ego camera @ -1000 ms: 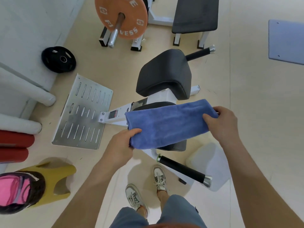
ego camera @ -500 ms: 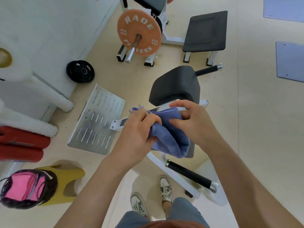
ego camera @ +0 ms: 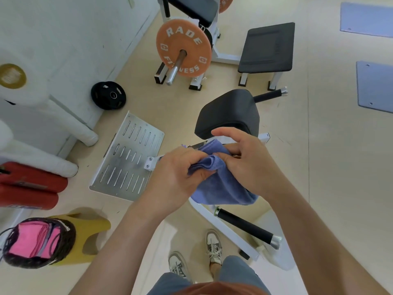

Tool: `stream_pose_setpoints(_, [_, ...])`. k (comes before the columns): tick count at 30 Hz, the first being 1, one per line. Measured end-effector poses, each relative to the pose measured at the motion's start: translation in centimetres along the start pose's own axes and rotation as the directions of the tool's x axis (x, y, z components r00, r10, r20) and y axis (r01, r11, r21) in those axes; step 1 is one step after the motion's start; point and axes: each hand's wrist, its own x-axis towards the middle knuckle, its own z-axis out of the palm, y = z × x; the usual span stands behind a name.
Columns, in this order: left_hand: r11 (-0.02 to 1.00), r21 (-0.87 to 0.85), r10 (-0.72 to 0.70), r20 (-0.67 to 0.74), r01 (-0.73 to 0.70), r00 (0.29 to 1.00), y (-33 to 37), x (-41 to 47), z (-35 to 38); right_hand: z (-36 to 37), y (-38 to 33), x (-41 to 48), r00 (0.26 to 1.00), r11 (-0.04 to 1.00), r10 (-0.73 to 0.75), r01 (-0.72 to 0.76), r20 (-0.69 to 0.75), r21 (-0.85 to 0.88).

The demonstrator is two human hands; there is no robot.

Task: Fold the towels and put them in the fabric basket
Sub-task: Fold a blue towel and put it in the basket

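Note:
A blue towel (ego camera: 221, 186) hangs folded in half in front of me, above the black padded seat (ego camera: 229, 111) of a gym machine. My left hand (ego camera: 176, 177) grips the towel's gathered top edges from the left. My right hand (ego camera: 246, 165) pinches the same edges from the right, its upper fingers spread loose. The two hands touch at the fold. A dark fabric basket (ego camera: 36, 241) with pink towels (ego camera: 32, 239) inside stands at the lower left, on a yellow stool (ego camera: 91, 231).
A slotted metal footplate (ego camera: 127, 158) lies left of the hands. An orange weight plate (ego camera: 182, 47) on a bar, a black bench (ego camera: 265, 50) and a black weight disc (ego camera: 108, 95) lie farther off. Red and white rollers (ego camera: 32, 182) sit at the left. My shoes (ego camera: 212, 245) stand below.
One second ago the towel was stretched wide between my hands. They came together, folding it in half, and now hold its joined edges while the doubled cloth hangs down.

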Motion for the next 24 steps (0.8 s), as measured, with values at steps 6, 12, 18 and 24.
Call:
stream_pose_setpoints(6, [0.969, 0.246, 0.014, -0.123, 0.017, 0.992, 0.9, 0.3, -0.3, 0.2, -0.3, 0.0, 0.998, 0.999, -0.034, 0.033, -0.043, -0.027])
stream_pose_setpoints(12, [0.932, 0.349, 0.169, -0.181, -0.097, 0.969, 0.5, 0.3, 0.1, 0.1, -0.5, -0.4, 0.999, 0.999, -0.029, 0.029, -0.014, -0.035])
stream_pose_setpoints(18, [0.962, -0.193, -0.212, -0.071, 0.195, 0.975, 1.4, 0.7, -0.5, -0.7, -1.2, -1.0, 0.996, 0.992, -0.085, 0.086, -0.008, 0.097])
stream_pose_setpoints(24, [0.812, -0.499, -0.429, -0.157, 0.304, 0.889, 1.6, 1.1, -2.2, -3.2, 1.2, -1.6, 0.968, 0.97, -0.086, 0.136, 0.236, -0.204])
